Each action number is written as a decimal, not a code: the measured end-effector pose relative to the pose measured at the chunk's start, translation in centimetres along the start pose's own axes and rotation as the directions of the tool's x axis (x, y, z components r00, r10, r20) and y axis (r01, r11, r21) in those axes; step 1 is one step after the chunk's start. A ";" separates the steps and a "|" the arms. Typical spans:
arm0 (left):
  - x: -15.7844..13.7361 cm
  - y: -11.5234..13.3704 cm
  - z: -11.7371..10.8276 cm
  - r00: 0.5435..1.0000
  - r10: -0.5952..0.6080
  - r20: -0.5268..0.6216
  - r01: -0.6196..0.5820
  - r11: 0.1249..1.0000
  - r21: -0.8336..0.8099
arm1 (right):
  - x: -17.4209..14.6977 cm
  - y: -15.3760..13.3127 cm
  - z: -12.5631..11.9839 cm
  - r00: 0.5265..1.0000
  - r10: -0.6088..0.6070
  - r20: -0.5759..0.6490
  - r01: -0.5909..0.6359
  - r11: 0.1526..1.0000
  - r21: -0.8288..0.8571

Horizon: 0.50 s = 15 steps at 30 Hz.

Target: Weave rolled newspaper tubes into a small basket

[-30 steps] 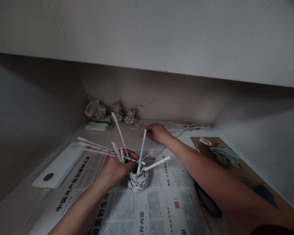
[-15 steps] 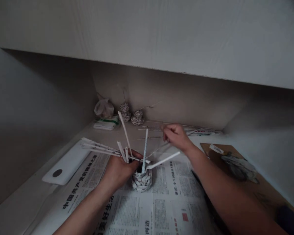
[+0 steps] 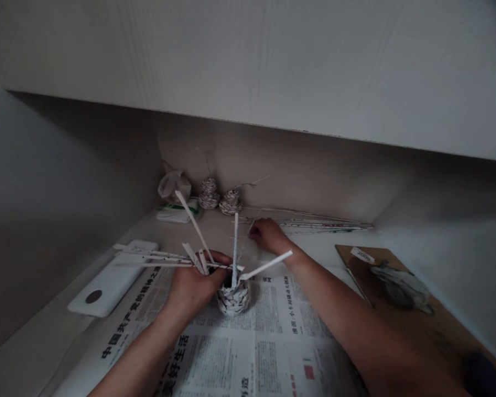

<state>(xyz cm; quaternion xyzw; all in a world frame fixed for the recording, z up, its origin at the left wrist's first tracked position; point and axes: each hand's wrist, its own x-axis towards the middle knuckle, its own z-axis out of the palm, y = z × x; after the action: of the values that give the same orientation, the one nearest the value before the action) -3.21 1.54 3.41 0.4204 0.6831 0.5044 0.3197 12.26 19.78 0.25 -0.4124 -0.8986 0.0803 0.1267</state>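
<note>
holding a small woven paper basket (image 3: 233, 302) by its left side, my left hand (image 3: 196, 281) is curled closed among its splayed paper sticks (image 3: 236, 242). my right hand (image 3: 268, 236), beyond it, pinches a thin paper strip (image 3: 240, 255). sticks jut left across a white slab (image 3: 107, 284); behind are a plastic bag (image 3: 174, 186), two woven gourds (image 3: 209, 194) and loose rods (image 3: 334, 225). my right forearm partly hides the newspaper (image 3: 215, 358) under the basket. a brown board (image 3: 361, 270) lies right, on a pale table (image 3: 326, 248) in a dim alcove.
</note>
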 end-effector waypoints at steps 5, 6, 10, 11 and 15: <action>0.2 -0.4 -0.1 0.998 0.057 -0.030 -0.057 0.998 -0.021 | -0.5 0.1 0.8 0.999 -0.018 -0.028 0.018 1.000 0.021; 0.3 -0.6 -0.2 0.997 0.065 -0.034 -0.066 0.998 -0.024 | -0.7 0.1 0.9 0.999 -0.032 -0.033 0.033 0.999 0.029; 0.7 -0.9 -0.6 0.996 0.070 -0.055 -0.072 0.997 -0.021 | -1.2 0.3 1.5 0.995 -0.077 -0.065 0.080 0.995 0.056; 0.8 -1.0 -0.8 0.996 0.066 -0.061 -0.067 0.998 -0.017 | -1.2 0.3 1.7 0.994 -0.084 -0.073 0.089 0.994 0.057; 1.1 -1.1 -1.3 0.995 0.044 -0.090 -0.040 0.998 0.040 | -1.3 0.0 2.1 0.994 -0.080 -0.073 0.084 0.996 0.041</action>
<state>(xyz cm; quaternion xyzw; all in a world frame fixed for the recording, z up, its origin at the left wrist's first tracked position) -5.08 1.80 2.75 0.4175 0.6973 0.5166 0.2696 12.42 18.69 -1.92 -0.3749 -0.9077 0.0799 0.1709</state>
